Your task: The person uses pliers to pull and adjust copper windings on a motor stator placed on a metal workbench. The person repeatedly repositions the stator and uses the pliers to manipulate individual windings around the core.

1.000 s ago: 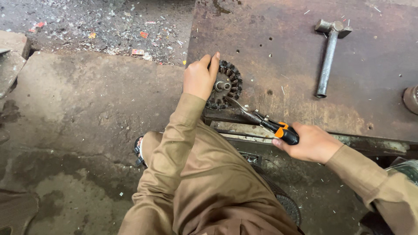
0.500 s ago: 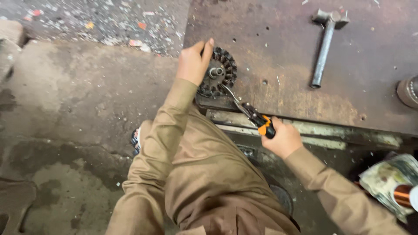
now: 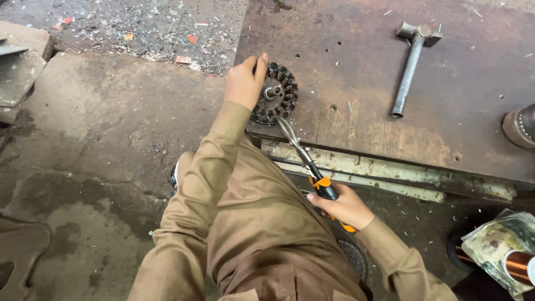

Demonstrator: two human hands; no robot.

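A round dark toothed metal core (image 3: 280, 93) with a shaft in its middle lies near the left edge of a rusty steel plate (image 3: 390, 83). My left hand (image 3: 244, 82) grips its left rim, thumb on top. My right hand (image 3: 343, 205) holds long-nose pliers (image 3: 304, 156) by their orange and black handles. The plier jaws reach up to the lower edge of the core. Both my arms wear tan sleeves, and my tan-clad knee sits between them.
A steel hammer (image 3: 410, 61) lies on the plate at the upper right. A metal cylinder (image 3: 518, 125) shows at the right edge. A copper wire spool on paper (image 3: 504, 253) sits at the lower right. Scrap bits (image 3: 167, 33) litter the concrete floor at the top left.
The view has shifted a little. My right hand with the pliers has drawn back toward me, and the jaws now angle up to the core's lower edge. My left hand stays on the core.
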